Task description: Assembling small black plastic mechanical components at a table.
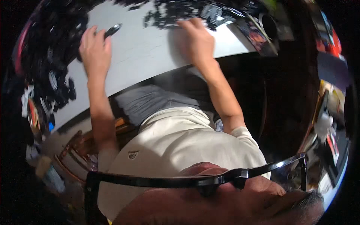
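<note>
At the upper left, my left hand [94, 47] is closed round a dark object with a shiny tip [113, 30], which sticks out past the thumb over the white tabletop [142, 48]. Its exact kind does not show. My right hand [199, 42] hovers at the far side of the table, its fingers bent and smeared by motion. Those fingertips reach the near edge of a heap of small black parts [161, 15]. Whether they pinch a part cannot be made out. Beside this heap, right of the fingers, lie pale grey parts [212, 13].
A large pile of black pieces [56, 41] covers the table's left side. At the right corner lies a flat item with a colourful picture [257, 37], near a dark round object [267, 26]. A wooden chair [75, 150] stands at the lower left. Mixed clutter [326, 123] fills the right side.
</note>
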`<state>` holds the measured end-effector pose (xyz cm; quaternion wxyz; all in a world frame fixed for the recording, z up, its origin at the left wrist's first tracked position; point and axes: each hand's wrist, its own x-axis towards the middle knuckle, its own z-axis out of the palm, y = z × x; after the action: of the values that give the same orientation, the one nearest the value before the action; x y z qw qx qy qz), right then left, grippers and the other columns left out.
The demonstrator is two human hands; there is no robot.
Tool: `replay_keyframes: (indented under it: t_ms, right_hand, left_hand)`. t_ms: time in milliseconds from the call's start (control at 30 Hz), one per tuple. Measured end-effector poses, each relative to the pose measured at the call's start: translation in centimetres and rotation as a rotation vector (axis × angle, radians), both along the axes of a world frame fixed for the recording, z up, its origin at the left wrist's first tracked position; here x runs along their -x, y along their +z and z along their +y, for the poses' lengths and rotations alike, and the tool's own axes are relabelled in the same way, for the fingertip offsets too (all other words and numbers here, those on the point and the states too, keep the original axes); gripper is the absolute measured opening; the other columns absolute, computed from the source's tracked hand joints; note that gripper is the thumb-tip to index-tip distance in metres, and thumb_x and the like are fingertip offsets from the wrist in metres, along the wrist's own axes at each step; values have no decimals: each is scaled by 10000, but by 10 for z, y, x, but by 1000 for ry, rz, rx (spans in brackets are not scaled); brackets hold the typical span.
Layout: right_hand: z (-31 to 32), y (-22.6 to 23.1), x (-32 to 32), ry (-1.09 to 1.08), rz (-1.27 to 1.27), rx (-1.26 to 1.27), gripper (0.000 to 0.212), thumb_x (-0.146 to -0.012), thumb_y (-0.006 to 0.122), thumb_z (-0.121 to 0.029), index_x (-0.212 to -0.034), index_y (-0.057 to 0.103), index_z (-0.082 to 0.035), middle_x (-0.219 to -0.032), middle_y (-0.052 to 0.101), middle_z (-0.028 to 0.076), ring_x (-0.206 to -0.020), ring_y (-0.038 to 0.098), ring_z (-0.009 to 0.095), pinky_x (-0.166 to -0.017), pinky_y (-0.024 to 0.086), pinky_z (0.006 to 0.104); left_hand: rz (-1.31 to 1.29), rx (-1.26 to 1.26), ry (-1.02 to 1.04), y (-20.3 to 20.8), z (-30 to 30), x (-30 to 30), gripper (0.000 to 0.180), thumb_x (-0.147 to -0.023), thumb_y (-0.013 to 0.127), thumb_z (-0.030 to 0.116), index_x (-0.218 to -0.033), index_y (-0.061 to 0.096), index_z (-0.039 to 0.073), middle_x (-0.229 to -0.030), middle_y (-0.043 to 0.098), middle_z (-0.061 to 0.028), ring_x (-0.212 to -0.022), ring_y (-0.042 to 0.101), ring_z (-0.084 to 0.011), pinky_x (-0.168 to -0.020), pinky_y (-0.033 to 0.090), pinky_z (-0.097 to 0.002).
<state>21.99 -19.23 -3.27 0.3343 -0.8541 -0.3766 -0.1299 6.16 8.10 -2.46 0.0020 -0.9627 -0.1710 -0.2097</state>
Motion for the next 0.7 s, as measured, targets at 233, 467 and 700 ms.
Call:
replay_keyframes:
  t_ms: [233,467,700]
  right_hand:
    - [4,-2,8,11,19,18,111,-849,709,-143,-958,707,-124,-990,651,78,-869,702,269,-645,579,421]
    - [-7,-9,16,28,-92,-130,174,-832,774,-126,-989,701,-108,-991,730,43,-802,730,239,-625,579,363]
    - [-12,2,26,70,26,-256,113,-879,705,-83,-976,650,-64,-862,706,92,-717,708,265,-609,558,374]
  left_hand:
    - [-104,114,-116,14,-53,18,248,-938,718,101,-1177,706,35,-1250,694,-154,-1257,599,-348,-1090,440,-458]
    - [-217,680,-146,12,-109,13,223,-948,697,11,-1170,689,-8,-1114,702,-130,-992,679,-216,-857,550,-343]
    - [-248,712,-175,2,-116,14,254,-943,689,-7,-1197,680,-15,-1081,685,-113,-969,659,-215,-855,544,-339]
